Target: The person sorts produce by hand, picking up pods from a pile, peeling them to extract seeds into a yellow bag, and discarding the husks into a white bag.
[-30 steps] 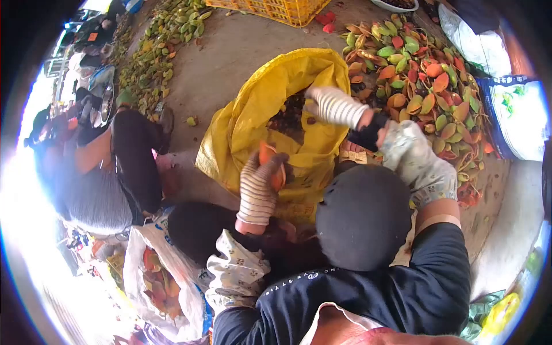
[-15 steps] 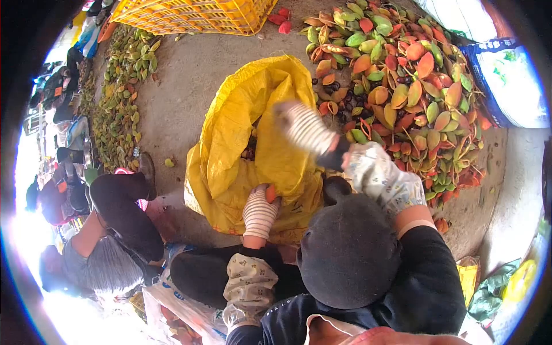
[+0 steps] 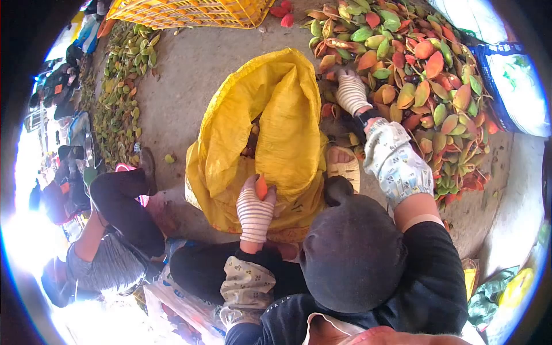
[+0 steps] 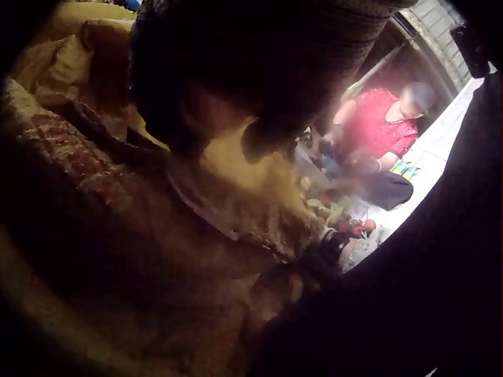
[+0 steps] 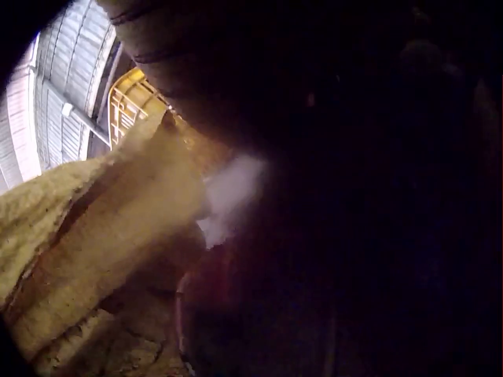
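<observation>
My left hand [image 3: 256,213], in a striped glove, holds an orange-red seed pod [image 3: 261,187] at the near rim of a yellow woven sack [image 3: 287,123]. The sack stands with its mouth spread, and dark seeds [image 3: 251,141] show in the gap between its folds. My right hand [image 3: 352,94], gloved alike, reaches down at the left edge of a heap of red, green and yellow pods [image 3: 422,92]. Its fingertips are among the pods there; I cannot tell whether they grip one. Both wrist views are dark, with yellow sack cloth [image 4: 251,173] close by the left hand.
A yellow plastic crate [image 3: 190,12] stands at the far side, several red pieces [image 3: 286,20] beside it. More green pods [image 3: 118,92] lie along the left. Someone in dark trousers [image 3: 123,210] sits to the left. A white and blue bag [image 3: 514,89] borders the heap.
The right hand has moved from over the sack's mouth rightward to the pod heap. My left hand stays at the near rim with the pod. The view has shifted since the first frame.
</observation>
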A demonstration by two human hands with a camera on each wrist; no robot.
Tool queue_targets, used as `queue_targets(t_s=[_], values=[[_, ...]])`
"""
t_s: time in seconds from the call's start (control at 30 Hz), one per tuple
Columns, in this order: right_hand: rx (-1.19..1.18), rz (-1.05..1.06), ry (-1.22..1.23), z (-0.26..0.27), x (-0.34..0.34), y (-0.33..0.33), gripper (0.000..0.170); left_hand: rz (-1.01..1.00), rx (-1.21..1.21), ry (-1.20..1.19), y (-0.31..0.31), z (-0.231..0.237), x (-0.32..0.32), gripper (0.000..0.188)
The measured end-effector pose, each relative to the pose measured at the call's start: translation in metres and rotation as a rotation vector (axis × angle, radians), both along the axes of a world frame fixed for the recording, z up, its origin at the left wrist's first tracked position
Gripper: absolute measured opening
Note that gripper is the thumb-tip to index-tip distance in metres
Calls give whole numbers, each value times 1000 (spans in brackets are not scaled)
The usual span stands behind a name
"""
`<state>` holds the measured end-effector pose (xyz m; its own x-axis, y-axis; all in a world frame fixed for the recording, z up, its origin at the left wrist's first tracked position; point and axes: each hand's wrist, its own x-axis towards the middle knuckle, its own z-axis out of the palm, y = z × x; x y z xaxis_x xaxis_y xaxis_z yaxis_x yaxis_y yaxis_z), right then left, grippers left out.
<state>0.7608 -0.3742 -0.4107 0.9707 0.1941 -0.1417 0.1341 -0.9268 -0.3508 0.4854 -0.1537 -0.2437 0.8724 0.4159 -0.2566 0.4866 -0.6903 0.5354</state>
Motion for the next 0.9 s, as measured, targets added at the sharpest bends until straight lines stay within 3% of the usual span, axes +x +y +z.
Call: queue_targets(t_s=[0.3, 0.43, 0.53, 0.57, 0.63, 0.7, 0.77, 0.8, 0.9], values=[[-214, 269, -15, 7, -9, 1, 31, 10, -18, -1, -6, -2, 2, 46], [-243, 347, 33, 8, -23, 0, 34, -19, 3, -7, -5, -6, -1, 46], [-127, 162, 167, -40, -7, 1, 37, -154, 45, -161, -14, 9, 2, 48], [17, 99, 172, -46, -5, -2, 39, -216, 56, -236, -22, 20, 5, 49], [303, -23, 181, -31, 1, -3, 43, -387, -61, -169, -42, 41, 13, 47], [85, 209, 46, -28, 22, -9, 39, -439, -327, 32, -54, 26, 10, 50], [423, 84, 102, 61, 4, 4, 33, -348, -553, 241, -57, 3, 7, 53], [517, 138, 106, 89, -1, 16, 34, -304, -665, 346, -58, -11, 5, 54], [761, 357, 106, 147, -24, 53, 35, -429, -228, -26, -43, -65, -15, 58]])
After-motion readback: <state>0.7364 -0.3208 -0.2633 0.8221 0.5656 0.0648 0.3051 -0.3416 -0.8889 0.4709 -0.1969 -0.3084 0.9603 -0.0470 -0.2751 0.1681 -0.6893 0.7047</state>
